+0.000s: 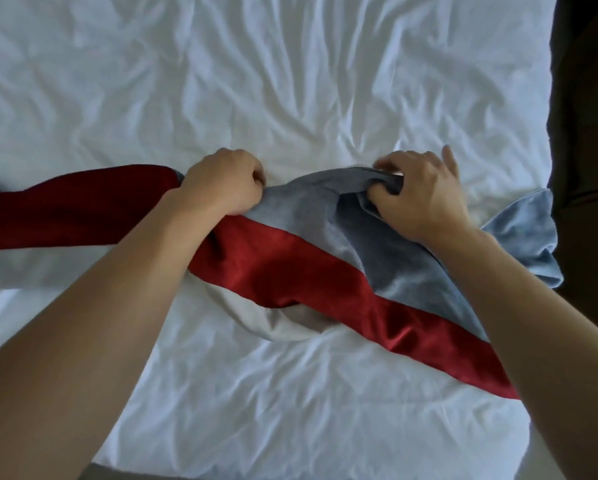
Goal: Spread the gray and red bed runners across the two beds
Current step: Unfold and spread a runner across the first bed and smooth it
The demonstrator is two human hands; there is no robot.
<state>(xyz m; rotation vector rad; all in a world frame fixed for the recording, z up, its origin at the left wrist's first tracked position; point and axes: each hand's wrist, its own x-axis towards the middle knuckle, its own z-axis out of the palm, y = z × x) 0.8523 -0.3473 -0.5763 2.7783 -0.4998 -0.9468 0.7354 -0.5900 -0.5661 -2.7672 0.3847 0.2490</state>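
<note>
Your left hand is fisted on the runner where red meets gray, and your right hand pinches a bunched gray fold. Between and below your hands the runner lies twisted on the white bed, its pale lining showing. Pull unevenly and the twist may tighten, or the sheet may drag into wrinkles.
</note>
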